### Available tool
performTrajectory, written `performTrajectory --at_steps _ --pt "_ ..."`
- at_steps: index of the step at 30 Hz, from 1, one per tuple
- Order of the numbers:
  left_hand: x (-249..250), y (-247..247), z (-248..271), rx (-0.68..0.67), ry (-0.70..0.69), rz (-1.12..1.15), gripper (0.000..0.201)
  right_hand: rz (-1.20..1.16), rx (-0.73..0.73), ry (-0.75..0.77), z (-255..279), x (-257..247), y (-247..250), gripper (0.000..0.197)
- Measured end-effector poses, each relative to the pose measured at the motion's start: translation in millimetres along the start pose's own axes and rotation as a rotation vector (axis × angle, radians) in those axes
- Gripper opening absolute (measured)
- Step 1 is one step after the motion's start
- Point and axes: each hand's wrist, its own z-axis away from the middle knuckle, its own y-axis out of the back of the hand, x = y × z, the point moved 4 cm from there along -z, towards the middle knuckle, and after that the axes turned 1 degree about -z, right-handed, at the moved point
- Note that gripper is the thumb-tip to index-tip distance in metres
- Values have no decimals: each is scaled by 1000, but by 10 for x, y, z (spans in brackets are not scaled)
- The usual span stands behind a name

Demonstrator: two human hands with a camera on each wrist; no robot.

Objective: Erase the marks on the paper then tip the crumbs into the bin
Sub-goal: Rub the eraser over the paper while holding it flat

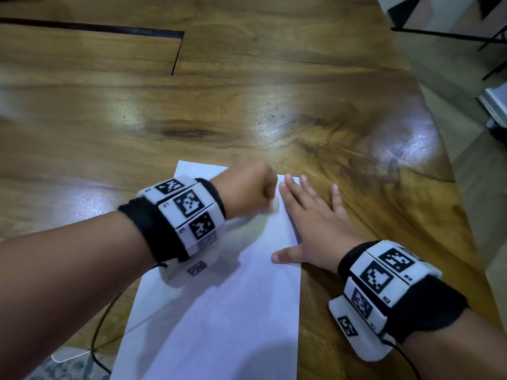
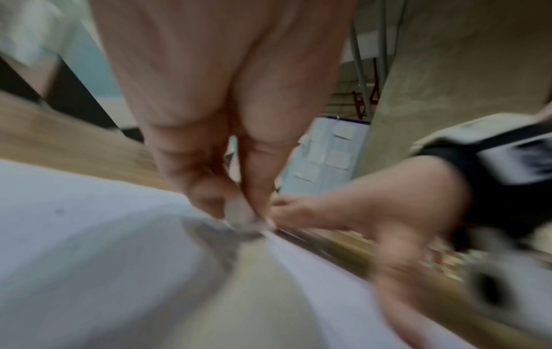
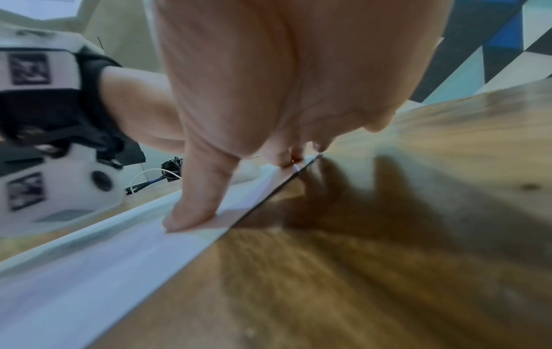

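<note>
A white sheet of paper (image 1: 219, 311) lies on the wooden table (image 1: 247, 105). My left hand (image 1: 260, 196) is curled into a fist over the sheet's far end. In the blurred left wrist view its fingertips pinch a small pale eraser (image 2: 239, 212) that touches the paper (image 2: 89, 236). My right hand (image 1: 310, 215) lies flat with straight, spread fingers across the sheet's right edge. Its thumb (image 3: 191, 212) presses on the paper (image 3: 89, 271). A faint dark speck (image 2: 59, 210) shows on the sheet. No other marks can be made out, and no bin is in view.
The table's right edge (image 1: 444, 160) drops to the floor, where black metal legs (image 1: 491, 42) stand. A dark seam (image 1: 175, 53) cuts the tabletop at the back left. A black cable (image 1: 96, 338) runs off the near edge by my left arm.
</note>
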Motion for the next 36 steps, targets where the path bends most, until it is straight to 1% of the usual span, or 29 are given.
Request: performTrajectory --at_steps 1,2,3,4,6,8,9,10,11,13,14,15,16,17,18,19,21,22,23,24,26,27,28,29,31,34,36 --pt "-14 61 -62 94 46 3 6 3 1 0 1 -2 -1 122" --pt "-21 82 -98 151 80 1 5 8 1 -1 1 -5 -2 122" --pt "-22 64 -97 168 87 6 2 13 2 -1 0 -5 1 122" --pt "-12 11 -57 148 75 18 4 15 2 1 -2 -6 2 121" --pt "38 -142 91 17 13 10 10 12 4 5 -3 -7 0 121" --pt "75 -235 185 -126 -46 -32 3 4 10 8 -4 -4 -2 121" --pt "77 -217 178 -159 -53 -35 2 3 11 8 -2 -5 -1 122" --pt "74 -167 132 -155 -45 -33 4 2 9 8 -1 -5 -3 122" --pt "52 -106 49 -111 -20 -29 6 -1 8 7 0 -3 -3 122" --pt "1 45 -111 64 44 -26 9 -2 6 7 2 -5 2 122" --pt "-4 79 -139 121 61 -32 9 2 4 7 4 -8 3 122" --pt "7 72 -132 134 57 -38 7 7 7 8 4 -8 4 122" --pt "35 30 -81 108 28 -46 7 9 12 10 0 -9 7 122" --pt "82 -47 0 56 -13 -56 13 8 14 12 1 -11 5 121" --pt "130 -138 99 -13 -62 -70 19 3 16 13 3 -11 3 121" --pt "170 -214 199 -93 -106 -89 20 -2 18 15 1 -13 4 122" --pt "165 -288 290 -246 -154 -133 9 -4 12 16 7 -23 5 124" --pt "121 -249 262 -268 -159 -134 3 -2 6 16 10 -30 10 125" --pt "57 -180 190 -239 -141 -122 5 4 0 15 11 -35 14 125" --pt "-14 -83 95 -159 -107 -102 7 13 -4 13 10 -39 20 125" --pt "-123 123 -71 60 -42 -67 6 25 -9 12 14 -46 28 125" --pt "-148 169 -120 120 -19 -76 5 26 -7 13 12 -47 30 125" --pt "-156 172 -131 137 -7 -83 4 26 -6 14 12 -47 31 125" --pt "-154 137 -101 121 -3 -76 8 24 -7 15 13 -49 28 125" --pt "-136 4 58 36 -37 -41 18 16 -5 13 10 -44 25 125" --pt "-116 -221 398 -166 -138 -60 16 14 -8 11 6 -39 25 126" --pt "-134 -273 481 -266 -156 -78 16 13 -12 11 10 -41 20 126"
